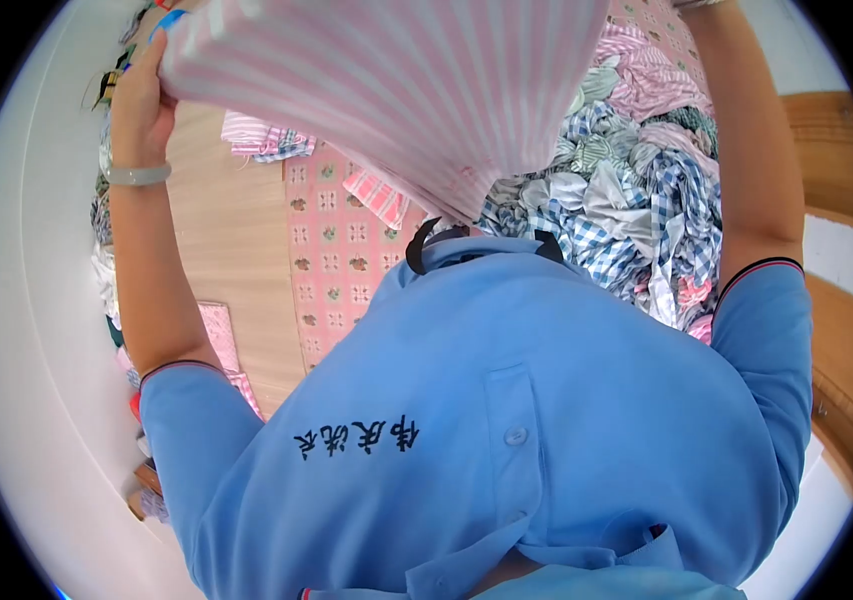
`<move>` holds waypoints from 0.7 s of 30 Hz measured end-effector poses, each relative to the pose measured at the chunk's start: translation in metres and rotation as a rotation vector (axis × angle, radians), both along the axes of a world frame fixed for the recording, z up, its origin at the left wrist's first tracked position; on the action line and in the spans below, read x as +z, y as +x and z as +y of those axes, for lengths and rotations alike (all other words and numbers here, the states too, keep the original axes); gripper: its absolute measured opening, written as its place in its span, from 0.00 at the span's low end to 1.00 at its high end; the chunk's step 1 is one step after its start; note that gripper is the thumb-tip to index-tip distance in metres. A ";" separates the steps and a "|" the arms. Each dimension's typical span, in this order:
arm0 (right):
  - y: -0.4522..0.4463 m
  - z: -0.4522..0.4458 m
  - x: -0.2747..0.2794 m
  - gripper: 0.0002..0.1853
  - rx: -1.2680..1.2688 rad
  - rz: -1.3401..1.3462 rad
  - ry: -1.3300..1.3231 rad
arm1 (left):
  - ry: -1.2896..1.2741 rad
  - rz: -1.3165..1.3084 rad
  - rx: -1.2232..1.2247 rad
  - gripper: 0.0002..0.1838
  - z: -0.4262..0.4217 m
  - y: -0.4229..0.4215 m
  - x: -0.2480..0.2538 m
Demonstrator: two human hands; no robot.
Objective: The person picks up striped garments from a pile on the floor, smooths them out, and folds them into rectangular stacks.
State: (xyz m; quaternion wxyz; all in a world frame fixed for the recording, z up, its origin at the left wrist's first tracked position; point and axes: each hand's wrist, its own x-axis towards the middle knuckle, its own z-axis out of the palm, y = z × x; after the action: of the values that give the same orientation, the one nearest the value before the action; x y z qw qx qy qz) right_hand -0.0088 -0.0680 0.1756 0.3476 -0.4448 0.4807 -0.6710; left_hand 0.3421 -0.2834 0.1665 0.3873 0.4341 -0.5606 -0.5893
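A large pink-and-white striped cloth (pixel 376 80) hangs spread across the top of the view, its lower part gathering in folds close to my shirt. My left hand (pixel 144 110) pinches its left edge, with the thumb on the near side and the other fingers partly hidden. A pale bangle (pixel 138 175) circles that wrist. A bit of bright blue (pixel 166 24) shows beside the left fingertips; I cannot tell what it is. My right forearm (pixel 741 120) reaches up along the right side, and the hand itself is cut off by the top edge.
Crumpled checked and striped fabrics (pixel 626 200) form a heap at right. Folded pink striped cloths (pixel 256 135) lie on the wood-look surface (pixel 231 220), beside a pink patterned cover (pixel 336 270). More pink cloth (pixel 218 335) lies at lower left. Curved wooden pieces (pixel 826 150) stand at far right.
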 end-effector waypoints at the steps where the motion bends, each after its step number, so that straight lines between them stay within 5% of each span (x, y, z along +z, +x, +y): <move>1: 0.000 0.007 -0.005 0.12 0.048 -0.012 -0.043 | -0.004 0.129 0.035 0.17 0.013 0.009 -0.002; 4: 0.052 0.039 -0.001 0.15 0.074 -0.223 -0.365 | -0.082 0.291 0.050 0.21 0.059 0.036 -0.003; 7: -0.018 0.080 -0.083 0.23 0.476 -0.421 0.262 | 0.179 0.401 -0.008 0.23 0.133 0.065 -0.028; 9: 0.023 0.125 -0.094 0.21 0.349 0.184 0.485 | 0.258 0.306 -0.096 0.22 0.192 0.114 -0.092; 10: 0.019 0.157 -0.127 0.18 0.399 0.196 0.613 | 0.357 0.066 -0.126 0.21 0.228 0.130 -0.113; 11: 0.026 0.184 -0.149 0.21 0.494 -0.044 0.779 | 0.455 -0.167 -0.187 0.19 0.264 0.146 -0.134; 15: 0.032 0.231 -0.208 0.20 0.844 -0.239 0.830 | 0.600 -0.171 0.203 0.20 0.377 0.118 -0.179; 17: 0.044 0.223 -0.205 0.15 0.581 -0.724 1.207 | 0.576 -0.194 0.237 0.19 0.399 0.127 -0.189; 21: 0.028 0.190 -0.218 0.13 0.736 -0.181 1.062 | 0.451 -0.003 0.426 0.13 0.393 0.122 -0.182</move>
State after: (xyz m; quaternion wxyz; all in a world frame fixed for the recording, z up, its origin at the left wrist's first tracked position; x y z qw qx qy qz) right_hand 0.0195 0.1218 -0.0427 0.7662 -0.2898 0.5320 -0.2143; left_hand 0.4642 0.1101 -0.0151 0.3953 0.6177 -0.3125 -0.6038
